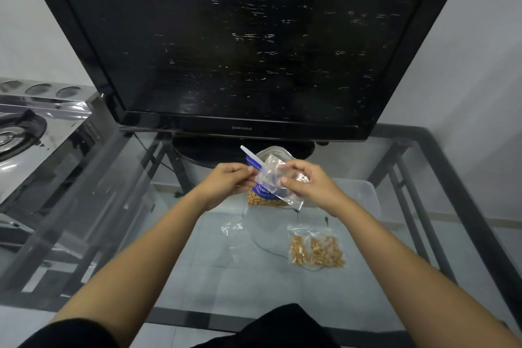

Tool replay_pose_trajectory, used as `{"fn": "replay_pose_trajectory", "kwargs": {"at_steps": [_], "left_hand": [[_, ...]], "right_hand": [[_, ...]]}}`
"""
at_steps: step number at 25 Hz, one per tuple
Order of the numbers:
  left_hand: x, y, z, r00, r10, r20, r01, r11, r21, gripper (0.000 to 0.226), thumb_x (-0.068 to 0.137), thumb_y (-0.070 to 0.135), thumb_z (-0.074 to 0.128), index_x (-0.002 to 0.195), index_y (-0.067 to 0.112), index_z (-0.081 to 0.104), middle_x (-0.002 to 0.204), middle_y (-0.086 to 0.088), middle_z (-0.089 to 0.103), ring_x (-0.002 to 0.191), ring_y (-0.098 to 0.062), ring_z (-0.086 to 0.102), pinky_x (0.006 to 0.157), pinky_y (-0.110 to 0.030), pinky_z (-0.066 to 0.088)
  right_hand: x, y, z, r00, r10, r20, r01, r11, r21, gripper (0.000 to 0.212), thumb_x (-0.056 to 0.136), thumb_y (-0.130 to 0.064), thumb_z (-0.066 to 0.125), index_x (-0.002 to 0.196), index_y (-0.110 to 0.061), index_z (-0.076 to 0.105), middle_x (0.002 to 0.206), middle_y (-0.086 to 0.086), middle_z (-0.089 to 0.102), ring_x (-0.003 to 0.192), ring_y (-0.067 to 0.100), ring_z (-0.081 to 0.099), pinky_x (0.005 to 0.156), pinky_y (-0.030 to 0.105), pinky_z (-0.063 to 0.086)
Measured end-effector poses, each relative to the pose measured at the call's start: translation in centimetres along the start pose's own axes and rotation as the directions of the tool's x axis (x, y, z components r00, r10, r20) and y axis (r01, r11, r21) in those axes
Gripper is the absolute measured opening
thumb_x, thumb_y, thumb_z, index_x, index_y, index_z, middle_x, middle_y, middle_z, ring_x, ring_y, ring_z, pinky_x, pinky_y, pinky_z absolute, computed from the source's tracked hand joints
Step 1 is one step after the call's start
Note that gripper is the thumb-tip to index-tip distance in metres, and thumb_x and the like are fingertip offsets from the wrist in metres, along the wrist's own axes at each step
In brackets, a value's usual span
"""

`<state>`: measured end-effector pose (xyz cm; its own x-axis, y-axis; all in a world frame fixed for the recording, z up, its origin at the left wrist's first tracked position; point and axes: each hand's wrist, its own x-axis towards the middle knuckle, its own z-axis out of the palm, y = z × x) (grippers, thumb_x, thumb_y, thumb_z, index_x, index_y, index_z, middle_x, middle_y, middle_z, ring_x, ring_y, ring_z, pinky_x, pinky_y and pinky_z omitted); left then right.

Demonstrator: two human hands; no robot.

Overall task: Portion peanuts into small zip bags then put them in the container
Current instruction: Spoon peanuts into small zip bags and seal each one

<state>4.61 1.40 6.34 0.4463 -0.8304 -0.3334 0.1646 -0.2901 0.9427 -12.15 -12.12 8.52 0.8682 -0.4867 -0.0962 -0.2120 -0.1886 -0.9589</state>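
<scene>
Both hands hold a small clear zip bag (275, 182) up over the glass table. My left hand (226, 182) pinches its left top corner and my right hand (306, 182) grips its right side. Behind it stands a blue peanut pouch (261, 198), open at the top, with a white spoon handle (251, 154) sticking out. Two filled zip bags of peanuts (317, 250) lie flat on the table to the right. An empty clear zip bag (236, 234) lies to the left of them. A clear plastic container (360, 198) sits on the right, behind my right wrist.
A large black television (243, 45) on a stand fills the back of the glass table (423, 291). A steel gas stove (34, 127) stands at the left. A thin black cable (271, 250) runs across the table near the bags.
</scene>
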Motion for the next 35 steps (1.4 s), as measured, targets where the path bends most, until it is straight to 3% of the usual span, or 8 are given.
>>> {"fn": "replay_pose_trajectory", "kwargs": {"at_steps": [4,8,12,18,26,30,32,35], "left_hand": [[-0.1,1.7,0.5,0.992,0.03,0.122,-0.019,0.996,-0.088,0.017,0.091,0.012,0.056,0.085,0.012,0.072,0.077,0.001,0.073,0.074,-0.008,0.068,0.069,-0.02,0.056],[0.0,2.2,0.3,0.98,0.036,0.194,-0.019,0.996,-0.087,0.016,0.086,0.006,0.06,0.084,0.013,0.074,0.078,-0.002,0.073,0.072,-0.009,0.068,0.066,-0.019,0.056],[-0.1,3.0,0.6,0.97,0.033,0.24,0.001,0.99,-0.14,0.017,0.087,-0.001,0.055,0.089,0.007,0.071,0.07,-0.003,0.072,0.063,-0.008,0.068,0.06,-0.017,0.056],[0.1,3.1,0.9,0.972,0.074,0.225,-0.052,0.993,-0.103,0.019,0.089,0.014,0.057,0.101,0.007,0.07,0.083,-0.005,0.069,0.072,-0.011,0.064,0.068,-0.023,0.055],[0.0,2.1,1.1,0.967,0.074,0.244,-0.036,0.987,-0.155,0.02,0.079,0.01,0.064,0.097,0.009,0.073,0.089,-0.008,0.072,0.082,-0.016,0.067,0.078,-0.027,0.057],[-0.2,2.6,1.1,0.978,0.121,0.172,-0.121,0.993,-0.008,0.017,0.084,0.003,0.061,0.095,0.009,0.072,0.091,-0.007,0.071,0.084,-0.019,0.066,0.079,-0.032,0.054],[-0.6,3.3,0.9,0.98,0.154,0.13,-0.171,0.976,0.138,0.014,0.086,0.007,0.061,0.096,0.008,0.07,0.085,-0.003,0.07,0.077,-0.011,0.066,0.072,-0.024,0.055],[-1.0,3.9,1.1,0.955,0.292,0.051,-0.283,0.843,0.457,0.01,0.085,0.015,0.064,0.092,0.012,0.07,0.077,0.001,0.069,0.068,0.0,0.064,0.066,-0.015,0.052]], "right_hand": [[-0.2,-0.5,-0.3,0.999,0.018,0.035,-0.019,0.999,0.03,0.026,0.084,-0.012,0.066,0.102,-0.028,0.058,0.091,-0.01,0.061,0.082,0.004,0.062,0.067,0.012,0.049],[-0.4,-0.4,-0.9,0.997,0.056,0.055,-0.056,0.998,0.01,0.027,0.084,-0.011,0.065,0.109,-0.021,0.061,0.089,-0.007,0.064,0.067,-0.002,0.062,0.061,0.016,0.049],[-0.7,-0.8,-1.2,0.999,0.025,0.032,-0.024,0.999,-0.033,0.029,0.084,-0.014,0.066,0.111,-0.023,0.06,0.101,-0.013,0.06,0.084,0.001,0.06,0.063,0.009,0.048],[-0.9,-1.0,-1.4,0.999,0.023,0.031,-0.023,1.0,-0.021,0.028,0.084,-0.015,0.067,0.11,-0.021,0.061,0.104,-0.013,0.06,0.087,0.001,0.059,0.061,0.008,0.047],[-1.1,-0.9,-1.3,0.999,0.036,0.032,-0.035,0.999,-0.031,0.026,0.083,-0.016,0.068,0.104,-0.03,0.061,0.099,-0.014,0.061,0.081,0.002,0.06,0.063,0.013,0.049],[-0.7,-0.7,-1.5,0.999,0.021,0.032,-0.018,0.995,-0.1,0.03,0.08,-0.022,0.071,0.107,-0.032,0.06,0.096,-0.014,0.064,0.093,0.004,0.06,0.08,0.023,0.05],[-0.5,-0.6,-1.7,0.999,0.038,0.014,-0.037,0.993,-0.11,0.038,0.077,-0.023,0.074,0.111,-0.029,0.058,0.087,-0.009,0.068,0.094,0.009,0.064,0.087,0.028,0.05],[-0.5,-0.6,-1.8,0.999,0.043,0.004,-0.043,0.998,-0.035,0.051,0.076,-0.019,0.074,0.122,-0.026,0.052,0.081,-0.001,0.068,0.083,0.011,0.068,0.082,0.027,0.053]]}}
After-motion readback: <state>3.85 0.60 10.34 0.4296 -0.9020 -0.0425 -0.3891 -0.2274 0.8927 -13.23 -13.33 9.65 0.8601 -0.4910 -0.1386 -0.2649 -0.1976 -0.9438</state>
